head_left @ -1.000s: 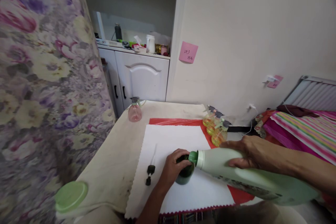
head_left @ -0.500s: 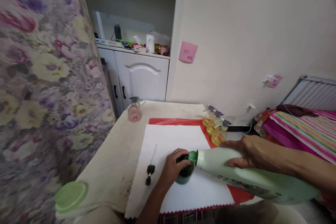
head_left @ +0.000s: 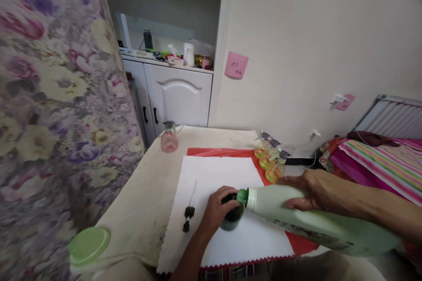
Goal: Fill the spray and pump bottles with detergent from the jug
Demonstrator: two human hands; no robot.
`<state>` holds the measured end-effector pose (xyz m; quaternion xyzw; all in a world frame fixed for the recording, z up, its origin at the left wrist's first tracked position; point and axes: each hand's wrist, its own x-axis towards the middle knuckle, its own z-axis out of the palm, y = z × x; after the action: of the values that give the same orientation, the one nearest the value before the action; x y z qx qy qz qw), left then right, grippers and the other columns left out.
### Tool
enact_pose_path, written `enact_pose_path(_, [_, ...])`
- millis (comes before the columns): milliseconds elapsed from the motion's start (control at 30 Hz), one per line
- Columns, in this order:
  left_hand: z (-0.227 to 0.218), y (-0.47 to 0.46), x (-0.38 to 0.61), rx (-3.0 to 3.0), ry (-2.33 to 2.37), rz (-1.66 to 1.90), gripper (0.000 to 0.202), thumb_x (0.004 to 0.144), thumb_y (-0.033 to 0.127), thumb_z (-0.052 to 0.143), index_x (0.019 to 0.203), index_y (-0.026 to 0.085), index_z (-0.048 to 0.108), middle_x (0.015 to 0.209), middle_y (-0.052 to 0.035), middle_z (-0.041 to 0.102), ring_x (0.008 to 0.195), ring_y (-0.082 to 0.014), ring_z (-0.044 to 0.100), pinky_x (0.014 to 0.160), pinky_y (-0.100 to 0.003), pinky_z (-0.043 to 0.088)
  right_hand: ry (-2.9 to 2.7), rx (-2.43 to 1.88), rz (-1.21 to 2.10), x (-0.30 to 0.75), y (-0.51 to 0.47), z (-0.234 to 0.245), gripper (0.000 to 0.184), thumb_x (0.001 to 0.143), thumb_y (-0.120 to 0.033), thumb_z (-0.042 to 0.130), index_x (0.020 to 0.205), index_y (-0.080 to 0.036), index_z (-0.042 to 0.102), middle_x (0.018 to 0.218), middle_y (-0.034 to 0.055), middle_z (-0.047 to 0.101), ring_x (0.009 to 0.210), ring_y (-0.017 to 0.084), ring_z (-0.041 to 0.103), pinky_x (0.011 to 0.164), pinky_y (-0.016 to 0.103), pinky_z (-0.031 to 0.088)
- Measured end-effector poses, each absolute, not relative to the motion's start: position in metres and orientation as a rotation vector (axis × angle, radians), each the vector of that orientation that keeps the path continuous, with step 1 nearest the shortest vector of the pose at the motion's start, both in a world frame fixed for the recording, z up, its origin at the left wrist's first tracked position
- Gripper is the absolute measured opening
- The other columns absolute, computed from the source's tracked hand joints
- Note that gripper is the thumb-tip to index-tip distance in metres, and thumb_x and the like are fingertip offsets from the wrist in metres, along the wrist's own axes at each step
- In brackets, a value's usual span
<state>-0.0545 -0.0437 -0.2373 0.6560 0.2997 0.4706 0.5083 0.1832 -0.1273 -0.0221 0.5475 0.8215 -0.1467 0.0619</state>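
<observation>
My left hand [head_left: 220, 208] is wrapped around the neck of a dark green bottle [head_left: 232, 220] standing on a white sheet [head_left: 217, 171]. My right hand [head_left: 313, 191] grips a large pale green jug [head_left: 280, 202], tilted almost level. The jug's green spout [head_left: 242, 196] rests at the small bottle's mouth; whether liquid is flowing I cannot make out. Left of my left hand lies a black pump top [head_left: 189, 217] with a clear tube pointing away from me. Behind the jug, several spray bottles with yellow liquid [head_left: 272, 171] stand in a row.
A pink spray bottle [head_left: 169, 141] stands at the table's far left. A green round lid [head_left: 89, 245] lies at the near left corner. Red sheeting [head_left: 224, 153] shows under the white sheet. A floral curtain [head_left: 66, 96] hangs at left; a striped bed cover [head_left: 389, 158] is at right.
</observation>
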Motion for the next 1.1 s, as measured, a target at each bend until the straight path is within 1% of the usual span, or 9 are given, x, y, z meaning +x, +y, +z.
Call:
enact_pose_path(100, [-0.2368, -0.044, -0.0543, 1.58, 0.722, 1.133, 0.021, 0.071, 0.018, 0.07, 0.091, 0.022, 0.074, 0.095, -0.0043, 0.07, 0.094, -0.0228, 0.063, 0.088, -0.032, 0.046, 2.491, 1.645, -0.44, 0.1838, -0.1275, -0.0221, 0.038, 0.089, -0.053, 0.051, 0.108, -0.022, 0.063, 0.074, 0.0055, 0.069, 0.064, 0.02, 0.064, 0.057, 0.025, 0.042])
enact_pose_path(267, [-0.2374, -0.0435, -0.054, 1.578, 0.72, 1.134, 0.021, 0.071, 0.018, 0.071, 0.091, 0.021, 0.074, 0.095, -0.0045, 0.07, 0.095, -0.0227, 0.063, 0.087, -0.032, 0.046, 2.462, 1.666, -0.41, 0.184, -0.1253, -0.0237, 0.044, 0.087, -0.06, 0.05, 0.108, -0.024, 0.064, 0.075, 0.0061, 0.069, 0.065, 0.021, 0.065, 0.057, 0.025, 0.044])
enact_pose_path(367, [-0.2373, -0.0435, -0.0541, 1.581, 0.721, 1.132, 0.021, 0.071, 0.017, 0.07, 0.091, 0.021, 0.074, 0.095, -0.0045, 0.07, 0.094, -0.0227, 0.063, 0.088, -0.032, 0.046, 2.452, 1.667, -0.408, 0.1838, -0.1243, -0.0247, 0.045, 0.087, -0.061, 0.049, 0.11, -0.025, 0.063, 0.076, 0.0063, 0.069, 0.066, 0.021, 0.065, 0.059, 0.026, 0.045])
enact_pose_path(667, [-0.237, -0.0438, -0.0538, 1.58, 0.732, 1.13, 0.021, 0.071, 0.017, 0.07, 0.091, 0.022, 0.074, 0.095, -0.0042, 0.07, 0.094, -0.0228, 0.063, 0.088, -0.032, 0.046, 2.456, 1.659, -0.405, 0.1847, -0.1253, -0.0246, 0.052, 0.086, -0.065, 0.047, 0.116, -0.025, 0.062, 0.074, 0.0059, 0.069, 0.063, 0.022, 0.065, 0.056, 0.026, 0.044])
enact_pose_path(867, [-0.2377, -0.0434, -0.0538, 1.581, 0.732, 1.127, 0.021, 0.071, 0.016, 0.07, 0.091, 0.022, 0.073, 0.096, -0.0045, 0.07, 0.095, -0.0228, 0.063, 0.088, -0.032, 0.046, 2.457, 1.636, -0.349, 0.1841, -0.124, -0.0241, 0.056, 0.087, -0.064, 0.046, 0.127, -0.027, 0.056, 0.07, 0.0046, 0.069, 0.061, 0.022, 0.066, 0.054, 0.027, 0.043])
enact_pose_path(1100, [-0.2369, -0.0447, -0.055, 1.586, 0.725, 1.12, 0.02, 0.072, 0.018, 0.071, 0.091, 0.022, 0.074, 0.096, -0.0047, 0.07, 0.095, -0.0229, 0.064, 0.088, -0.031, 0.046, 2.47, 1.634, -0.343, 0.1865, -0.1238, -0.0265, 0.058, 0.087, -0.064, 0.046, 0.129, -0.026, 0.055, 0.072, 0.0055, 0.071, 0.062, 0.023, 0.067, 0.055, 0.026, 0.043])
